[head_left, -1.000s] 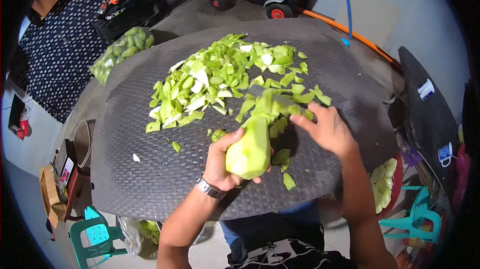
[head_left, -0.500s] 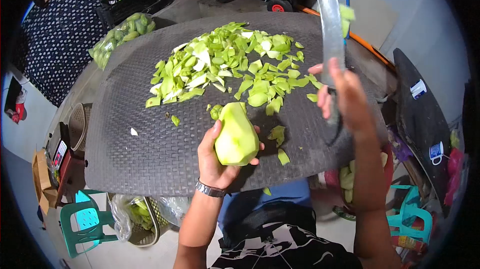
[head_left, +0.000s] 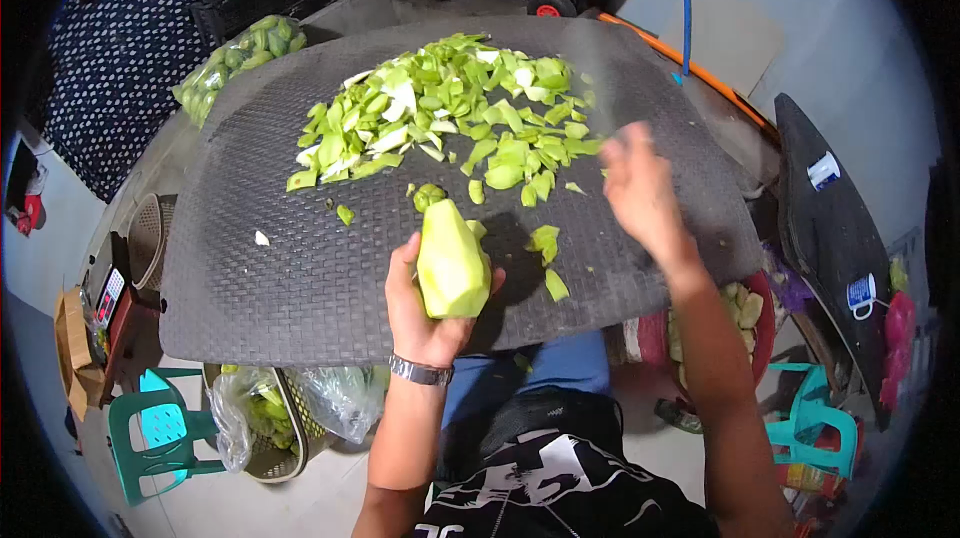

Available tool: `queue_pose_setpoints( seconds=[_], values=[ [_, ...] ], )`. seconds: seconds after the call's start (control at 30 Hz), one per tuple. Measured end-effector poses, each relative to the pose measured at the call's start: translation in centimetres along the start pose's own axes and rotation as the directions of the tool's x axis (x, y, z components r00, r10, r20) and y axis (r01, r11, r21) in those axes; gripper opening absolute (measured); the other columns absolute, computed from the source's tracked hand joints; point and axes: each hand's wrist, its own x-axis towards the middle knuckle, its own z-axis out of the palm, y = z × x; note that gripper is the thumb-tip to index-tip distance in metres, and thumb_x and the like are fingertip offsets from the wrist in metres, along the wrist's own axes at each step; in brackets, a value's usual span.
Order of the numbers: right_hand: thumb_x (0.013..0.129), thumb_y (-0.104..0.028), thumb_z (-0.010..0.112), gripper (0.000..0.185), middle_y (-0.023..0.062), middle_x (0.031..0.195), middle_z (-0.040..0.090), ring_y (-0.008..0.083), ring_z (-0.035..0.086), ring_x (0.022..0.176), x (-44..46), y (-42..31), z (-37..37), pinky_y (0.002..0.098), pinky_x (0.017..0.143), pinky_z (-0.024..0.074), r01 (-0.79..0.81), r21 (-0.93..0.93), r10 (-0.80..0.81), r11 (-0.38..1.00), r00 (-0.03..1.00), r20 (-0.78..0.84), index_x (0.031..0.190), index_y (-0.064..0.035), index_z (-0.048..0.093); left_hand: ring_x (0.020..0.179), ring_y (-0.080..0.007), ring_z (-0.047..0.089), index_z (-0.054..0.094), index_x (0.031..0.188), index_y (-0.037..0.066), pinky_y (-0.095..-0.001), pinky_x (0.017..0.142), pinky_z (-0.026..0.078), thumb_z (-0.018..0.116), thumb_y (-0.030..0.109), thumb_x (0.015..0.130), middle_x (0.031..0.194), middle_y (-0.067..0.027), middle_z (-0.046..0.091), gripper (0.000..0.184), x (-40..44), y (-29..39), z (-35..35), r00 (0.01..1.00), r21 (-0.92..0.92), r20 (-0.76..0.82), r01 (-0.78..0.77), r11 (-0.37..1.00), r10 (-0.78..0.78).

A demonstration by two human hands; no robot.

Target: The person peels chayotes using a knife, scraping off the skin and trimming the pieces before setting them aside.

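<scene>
My left hand [head_left: 425, 313] is wrapped round a peeled green fruit [head_left: 452, 263], pear-shaped and pale, its narrow end pointing up and away from me. Whether it is a papaya or a chayote I cannot tell. My right hand [head_left: 643, 183] is closed round a knife [head_left: 598, 73], raised over the right side of the table; motion smears its blade and the handle is hidden. Beyond both hands spreads a heap of green peelings [head_left: 430, 108]. A dark green cut end piece [head_left: 428, 198] lies just past the fruit's tip, and loose peels [head_left: 545, 243] lie to its right.
The woven dark table [head_left: 270, 283] has a bag of green produce [head_left: 240, 58] beyond its left edge. Below its right edge stands a red basin [head_left: 765, 313] with pale peeled pieces. Teal stools [head_left: 165, 428], a lattice basket [head_left: 285, 448] and a side table with mugs [head_left: 862, 296] surround it.
My right hand and the knife have swung left and lower; the peel stuck to the blade is no longer seen there. My left hand and the fruit have shifted slightly left.
</scene>
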Motion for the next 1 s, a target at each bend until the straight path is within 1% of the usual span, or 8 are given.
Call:
queue_pose_setpoints(
  seconds=[0.03, 0.1, 0.17, 0.2, 0.33, 0.47, 0.7, 1.0],
  values=[
    [0.107, -0.022, 0.059, 0.026, 0.0194, 0.077, 0.067, 0.0317, 0.068, 0.058, 0.0, -3.0, -1.0, 0.045, 0.053, 0.0536, -0.26, -0.157, 0.297, 0.953, 0.91, 0.29, 0.116, 0.0007, 0.049, 0.099, -0.0317, 0.071, 0.066, 0.126, 0.009, -0.0517, 0.092, 0.057, 0.061, 0.054, 0.1, 0.112, -0.0139, 0.072, 0.052, 0.2, -0.2, 0.5, 1.0, -0.082, -0.001, 0.0, 0.997, 0.0],
    [0.104, -0.016, 0.062, 0.03, 0.0195, 0.075, 0.065, 0.0327, 0.069, 0.065, -0.4, 2.4, 1.0, 0.0466, 0.055, 0.0523, 0.172, -0.381, -0.127, 0.909, 0.982, 0.142, 0.122, -0.0025, 0.043, 0.094, -0.0296, 0.069, 0.066, 0.121, 0.01, -0.0471, 0.088, 0.055, 0.062, 0.062, 0.098, 0.105, -0.0128, 0.071, 0.057, -0.1, -0.6, 0.8, 0.999, -0.049, -0.01, -0.036, 0.998, 0.035],
    [0.102, -0.012, 0.063, 0.032, 0.0235, 0.076, 0.065, 0.0438, 0.071, 0.073, -1.1, 2.8, 1.2, 0.0533, 0.063, 0.0542, 0.383, -0.397, -0.399, 0.834, 0.916, 0.043, 0.122, -0.0036, 0.041, 0.091, -0.0292, 0.068, 0.066, 0.12, 0.011, -0.0455, 0.082, 0.056, 0.062, 0.065, 0.097, 0.104, -0.0133, 0.071, 0.058, -0.2, -0.9, 0.1, 0.998, -0.036, -0.003, -0.056, 0.998, 0.056],
    [0.095, -0.007, 0.069, 0.039, 0.0252, 0.09, 0.063, 0.0524, 0.066, 0.082, -1.4, 2.6, 1.1, 0.0576, 0.074, 0.0538, 0.329, -0.366, -0.32, 0.87, 0.943, 0.087, 0.121, -0.006, 0.04, 0.088, -0.0295, 0.067, 0.067, 0.12, 0.012, -0.0432, 0.076, 0.055, 0.062, 0.07, 0.095, 0.102, -0.0134, 0.071, 0.063, -0.2, -1.1, 0.0, 0.999, -0.034, -0.013, -0.053, 0.998, 0.053],
    [0.086, -0.006, 0.075, 0.04, 0.0183, 0.122, 0.048, 0.0467, 0.068, 0.086, -3.0, 1.5, 0.7, 0.0567, 0.077, 0.0552, 0.288, -0.486, -0.254, 0.826, 0.958, 0.135, 0.114, -0.0085, 0.047, 0.09, -0.03, 0.066, 0.066, 0.121, 0.009, -0.0416, 0.074, 0.056, 0.064, 0.071, 0.092, 0.107, -0.0143, 0.069, 0.069, -0.5, -1.7, -1.0, 0.999, -0.015, 0.015, -0.036, 0.999, 0.036],
    [0.084, -0.007, 0.079, 0.031, 0.0136, 0.125, 0.049, 0.0417, 0.07, 0.085, -3.7, 2.2, 0.7, 0.0531, 0.076, 0.0561, 0.346, -0.411, -0.321, 0.843, 0.938, 0.132, 0.103, -0.01, 0.055, 0.093, -0.0299, 0.065, 0.064, 0.124, 0.005, -0.0427, 0.078, 0.058, 0.067, 0.068, 0.091, 0.111, -0.0153, 0.067, 0.071, -0.8, -2.3, -1.4, 0.994, 0.008, 0.071, -0.083, 0.997, 0.082],
    [0.086, -0.01, 0.081, 0.041, 0.0133, 0.126, 0.05, 0.0412, 0.071, 0.087, -4.1, 3.4, 1.0, 0.0529, 0.077, 0.0573, 0.379, -0.391, -0.356, 0.839, 0.925, 0.132, 0.119, -0.0119, 0.058, 0.099, -0.0299, 0.063, 0.061, 0.127, 0.003, -0.044, 0.081, 0.058, 0.07, 0.061, 0.087, 0.108, -0.0158, 0.065, 0.071, -1.0, -2.8, -2.3, 0.984, 0.078, 0.166, -0.073, 0.994, 0.06],
    [0.092, -0.01, 0.073, 0.046, 0.0157, 0.128, 0.052, 0.0444, 0.071, 0.084, -4.2, 3.8, 1.0, 0.0546, 0.075, 0.0586, 0.4, -0.414, -0.34, 0.818, 0.916, 0.214, 0.134, -0.0195, 0.057, 0.083, -0.0311, 0.07, 0.061, 0.127, 0.002, -0.043, 0.07, 0.06, 0.063, 0.066, 0.091, 0.104, -0.0158, 0.07, 0.074, -1.6, -2.9, -2.0, 0.998, 0.231, 0.012, -0.058, 0.971, 0.057]
  ],
)
